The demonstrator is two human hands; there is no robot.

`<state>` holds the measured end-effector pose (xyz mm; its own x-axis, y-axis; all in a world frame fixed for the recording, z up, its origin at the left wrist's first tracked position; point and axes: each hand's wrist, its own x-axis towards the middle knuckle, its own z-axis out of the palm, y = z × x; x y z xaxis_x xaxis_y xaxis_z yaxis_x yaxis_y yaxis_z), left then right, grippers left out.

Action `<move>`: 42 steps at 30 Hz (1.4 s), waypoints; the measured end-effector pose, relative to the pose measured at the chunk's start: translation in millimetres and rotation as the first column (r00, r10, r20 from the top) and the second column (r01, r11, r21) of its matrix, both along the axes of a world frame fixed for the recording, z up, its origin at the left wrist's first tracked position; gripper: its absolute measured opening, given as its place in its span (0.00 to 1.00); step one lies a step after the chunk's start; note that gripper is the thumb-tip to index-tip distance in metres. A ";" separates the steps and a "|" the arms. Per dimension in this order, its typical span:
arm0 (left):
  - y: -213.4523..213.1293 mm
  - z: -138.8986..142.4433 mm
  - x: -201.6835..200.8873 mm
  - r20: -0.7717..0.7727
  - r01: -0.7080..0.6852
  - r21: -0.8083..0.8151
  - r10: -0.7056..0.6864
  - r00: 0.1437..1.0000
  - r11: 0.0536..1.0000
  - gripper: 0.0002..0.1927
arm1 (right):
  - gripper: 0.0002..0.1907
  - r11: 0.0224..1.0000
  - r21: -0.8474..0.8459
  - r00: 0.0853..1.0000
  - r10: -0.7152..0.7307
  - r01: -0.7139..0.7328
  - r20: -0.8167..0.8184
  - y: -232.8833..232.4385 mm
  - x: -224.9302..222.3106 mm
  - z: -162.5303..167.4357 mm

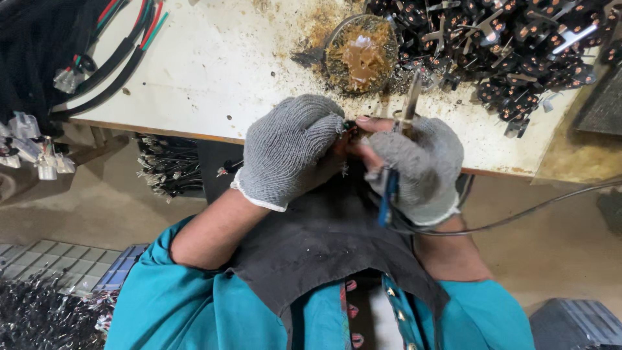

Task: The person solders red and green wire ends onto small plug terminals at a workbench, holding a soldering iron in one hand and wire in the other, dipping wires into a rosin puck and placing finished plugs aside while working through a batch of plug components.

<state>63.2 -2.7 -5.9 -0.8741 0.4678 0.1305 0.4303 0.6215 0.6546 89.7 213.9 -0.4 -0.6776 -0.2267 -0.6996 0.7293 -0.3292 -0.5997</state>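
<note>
The small dark part (pixel 350 131) sits pinched between my gloved hands at the white table's (pixel 214 71) edge. My left hand (pixel 288 150), in its grey knit glove, curls round it; my right hand (pixel 414 165) grips a metal-tipped soldering iron (pixel 409 104). Beyond lie a round tin of brown flux (pixel 360 53) and a heap of black plug parts (pixel 512 45).
</note>
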 end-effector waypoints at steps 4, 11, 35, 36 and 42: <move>1.2 1.9 -1.4 -0.022 -0.024 0.011 0.024 0.999 1.000 0.14 | 0.31 0.544 0.829 0.413 0.731 0.128 -0.543 20.9 15.1 -0.6; 2.0 2.7 -2.0 0.013 -0.044 0.040 0.044 0.999 0.998 0.13 | 0.13 0.690 0.715 0.715 0.555 -0.110 -0.425 30.8 33.4 -26.8; -0.1 3.2 -5.0 0.045 -0.045 0.101 0.040 0.998 0.994 0.15 | 0.06 0.416 0.908 0.127 0.904 -0.037 -0.409 40.3 34.6 -36.4; -0.4 2.7 -4.8 0.056 -0.041 0.097 0.036 0.998 0.994 0.15 | 0.10 0.393 0.919 0.094 0.916 -0.010 -0.391 40.3 35.5 -37.6; 0.0 1.1 -4.1 0.041 -0.046 0.092 0.043 0.998 0.995 0.15 | 0.06 0.260 0.869 0.415 0.907 -0.421 -0.070 38.1 40.1 -41.7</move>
